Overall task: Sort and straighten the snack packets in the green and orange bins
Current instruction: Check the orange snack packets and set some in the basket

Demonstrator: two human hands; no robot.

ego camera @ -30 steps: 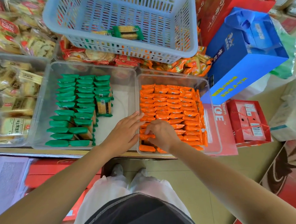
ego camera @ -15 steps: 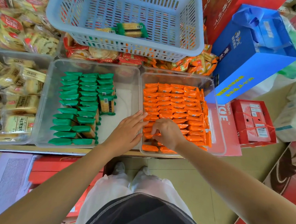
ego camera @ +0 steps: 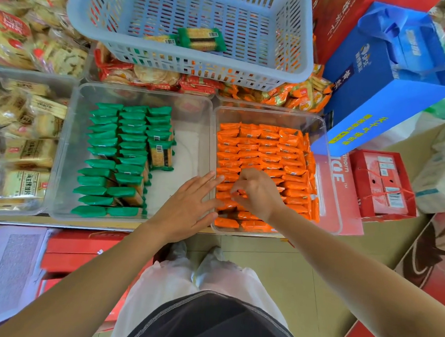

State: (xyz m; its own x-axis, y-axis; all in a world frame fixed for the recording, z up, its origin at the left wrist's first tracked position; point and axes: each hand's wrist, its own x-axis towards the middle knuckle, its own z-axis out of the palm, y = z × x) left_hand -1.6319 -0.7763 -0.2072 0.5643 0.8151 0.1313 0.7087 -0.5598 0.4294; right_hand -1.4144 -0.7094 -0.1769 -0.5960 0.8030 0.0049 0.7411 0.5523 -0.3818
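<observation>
Two clear plastic bins stand side by side on a low shelf. The left bin (ego camera: 193,119) holds green snack packets (ego camera: 118,146) in three rows, with bare floor on its right side. Orange snack packets (ego camera: 264,150) fill the right bin (ego camera: 328,174) in tight rows. My left hand (ego camera: 190,205) lies flat with straight fingers across the wall between the bins, fingertips touching the orange packets. My right hand (ego camera: 256,194) is inside the orange bin near its front left, fingers curled down and pinching an orange packet.
A pale blue slotted basket (ego camera: 196,65) with two green packets (ego camera: 198,39) sits above the bins. A blue gift bag (ego camera: 388,82) leans at the right, a red box (ego camera: 382,183) below it. Other snack bins (ego camera: 17,140) lie to the left.
Both hands have stayed at the front left of the orange bin. My right hand's fingers have shifted slightly among the packets; the camera has tilted a little.
</observation>
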